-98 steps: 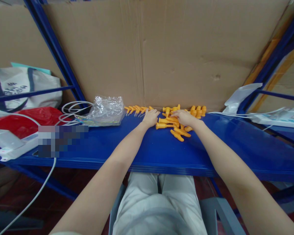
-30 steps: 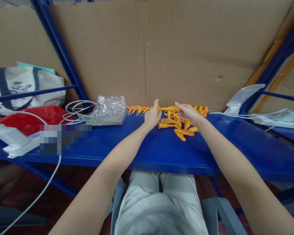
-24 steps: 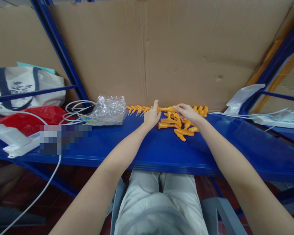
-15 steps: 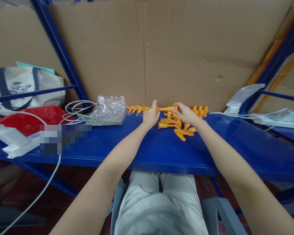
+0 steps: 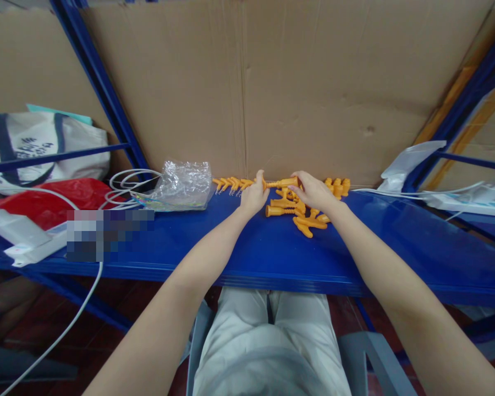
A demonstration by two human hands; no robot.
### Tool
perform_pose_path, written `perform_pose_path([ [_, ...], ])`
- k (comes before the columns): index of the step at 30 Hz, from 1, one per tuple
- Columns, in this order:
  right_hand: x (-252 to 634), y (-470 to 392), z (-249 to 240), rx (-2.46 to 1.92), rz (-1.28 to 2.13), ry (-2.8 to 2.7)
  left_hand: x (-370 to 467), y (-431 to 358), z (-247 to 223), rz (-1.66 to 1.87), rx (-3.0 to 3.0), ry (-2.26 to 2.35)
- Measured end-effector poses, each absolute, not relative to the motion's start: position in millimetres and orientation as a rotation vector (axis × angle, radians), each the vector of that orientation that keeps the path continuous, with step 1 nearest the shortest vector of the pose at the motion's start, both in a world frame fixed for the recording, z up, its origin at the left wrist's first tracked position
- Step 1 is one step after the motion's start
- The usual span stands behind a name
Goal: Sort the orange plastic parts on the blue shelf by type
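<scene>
An orange plastic piece with a threaded shaft and a wider end (image 5: 287,182) lies level between my hands. My left hand (image 5: 254,195) is closed round its left end, and the fingers of my right hand (image 5: 312,190) grip the wider right end. Below them, more orange parts (image 5: 286,207) lie in a loose pile on the blue shelf (image 5: 251,247). A row of orange pieces with metal spirals (image 5: 231,183) stretches left of my left hand. Upright orange pieces (image 5: 341,188) stand just beyond my right hand.
A clear plastic bag (image 5: 185,184) lies left of the orange row. Farther left are white cables, a power strip (image 5: 37,250), a red bag (image 5: 66,201) and a cloth bag (image 5: 82,146). Cardboard (image 5: 305,82) rises behind the shelf. Another power strip (image 5: 470,204) sits at the right.
My right hand's fingers have shifted slightly at the wide end of the orange piece. My left hand stays in place.
</scene>
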State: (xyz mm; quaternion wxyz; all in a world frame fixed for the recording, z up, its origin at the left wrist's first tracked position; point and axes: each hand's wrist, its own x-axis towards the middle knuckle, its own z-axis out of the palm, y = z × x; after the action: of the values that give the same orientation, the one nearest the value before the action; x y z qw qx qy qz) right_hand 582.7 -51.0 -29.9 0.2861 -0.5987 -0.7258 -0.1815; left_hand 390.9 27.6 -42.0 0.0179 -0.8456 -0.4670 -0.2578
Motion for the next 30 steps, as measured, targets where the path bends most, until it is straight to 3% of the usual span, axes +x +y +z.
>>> perform_pose_path([
  [8, 577, -57, -19, -1.718, -0.2, -1.96, 396, 21, -39, -0.707, -2.527, -1.334],
  [19, 557, -75, -6, -1.726, 0.747, -1.822, 399, 13, -37, -0.745, -2.507, -1.12],
  [22, 549, -71, -9, -1.862, 0.55, -1.879, 399, 16, -38, -0.722, -2.526, -1.139],
  [27, 544, -65, -13, -2.101, -0.351, -1.969, 399, 21, -40, -0.668, -2.588, -1.222],
  [30, 542, -68, -14, -2.118, -0.504, -2.006, 399, 22, -42, -0.664, -2.607, -1.262],
])
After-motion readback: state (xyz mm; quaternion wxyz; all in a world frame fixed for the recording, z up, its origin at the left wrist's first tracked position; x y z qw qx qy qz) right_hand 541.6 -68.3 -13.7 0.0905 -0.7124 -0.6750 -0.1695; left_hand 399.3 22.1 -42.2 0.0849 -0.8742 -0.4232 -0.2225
